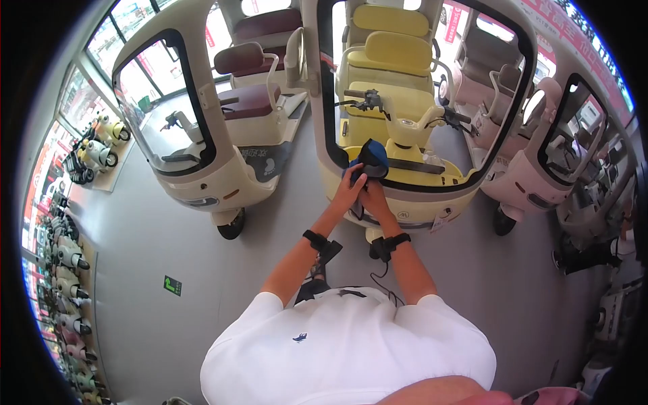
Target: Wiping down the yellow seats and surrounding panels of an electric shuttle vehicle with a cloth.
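Both of my hands are raised in front of the windshield of a cream three-wheeled vehicle (324, 175). My left hand (349, 187) is closed on the near side of a folded blue and dark grey cloth (373, 160). Close against it, my right hand (372, 197) grips the lower part of the same cloth. The cloth stands up above my fingers, against the lower edge of the windshield. Whether it touches the glass, I cannot tell. Some fingertips are hidden. Each wrist wears a black strap with a small dark device, and a thin cable hangs by the right one.
A cream three-wheeler with maroon seats (233, 185) stands at the left, a pink one (530, 185) at the right. Through the windshield show yellow seats (391, 50) and handlebars (412, 125). Several scooters (71, 253) line the left wall. A green arrow sign (172, 285) marks the grey floor.
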Tool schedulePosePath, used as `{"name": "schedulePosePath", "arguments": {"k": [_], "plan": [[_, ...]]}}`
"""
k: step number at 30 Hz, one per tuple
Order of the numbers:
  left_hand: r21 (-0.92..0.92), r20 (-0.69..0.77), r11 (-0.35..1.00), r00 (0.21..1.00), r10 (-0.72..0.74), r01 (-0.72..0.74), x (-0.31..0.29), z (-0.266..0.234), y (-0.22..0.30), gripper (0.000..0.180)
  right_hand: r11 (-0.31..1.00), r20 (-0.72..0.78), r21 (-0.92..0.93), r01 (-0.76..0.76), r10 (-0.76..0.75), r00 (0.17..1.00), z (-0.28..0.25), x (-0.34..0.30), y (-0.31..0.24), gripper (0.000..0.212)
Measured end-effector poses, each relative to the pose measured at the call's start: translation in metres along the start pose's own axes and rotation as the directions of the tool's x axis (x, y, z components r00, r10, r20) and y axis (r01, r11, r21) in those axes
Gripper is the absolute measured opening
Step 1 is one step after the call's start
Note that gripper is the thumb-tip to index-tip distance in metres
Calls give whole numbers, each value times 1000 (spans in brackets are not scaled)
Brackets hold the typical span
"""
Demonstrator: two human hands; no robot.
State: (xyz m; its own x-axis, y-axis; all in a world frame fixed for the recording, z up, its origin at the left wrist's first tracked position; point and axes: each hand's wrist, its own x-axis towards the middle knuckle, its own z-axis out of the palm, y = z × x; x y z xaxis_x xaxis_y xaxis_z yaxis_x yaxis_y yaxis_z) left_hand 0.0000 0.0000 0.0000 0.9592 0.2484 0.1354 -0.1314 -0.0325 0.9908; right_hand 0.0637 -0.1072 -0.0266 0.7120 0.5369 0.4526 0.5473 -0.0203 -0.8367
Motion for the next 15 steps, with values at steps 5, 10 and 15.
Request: {"name": "schedulePosePath", "arguments": {"k": [5,10,15], "plan": [[-12,119,999,992,37,-36,82,-22,10,42,977,-29,-21,-213,212,977,-13,63,16,35],[155,301,981,951,69,-120,138,-50,54,39,990,-215,-133,49,-77,974,-6,123,17,37],[181,290,959,944,159,-218,183,-69,61,34,998,-235,-47,-48,36,971,-10,167,13,38]]}}
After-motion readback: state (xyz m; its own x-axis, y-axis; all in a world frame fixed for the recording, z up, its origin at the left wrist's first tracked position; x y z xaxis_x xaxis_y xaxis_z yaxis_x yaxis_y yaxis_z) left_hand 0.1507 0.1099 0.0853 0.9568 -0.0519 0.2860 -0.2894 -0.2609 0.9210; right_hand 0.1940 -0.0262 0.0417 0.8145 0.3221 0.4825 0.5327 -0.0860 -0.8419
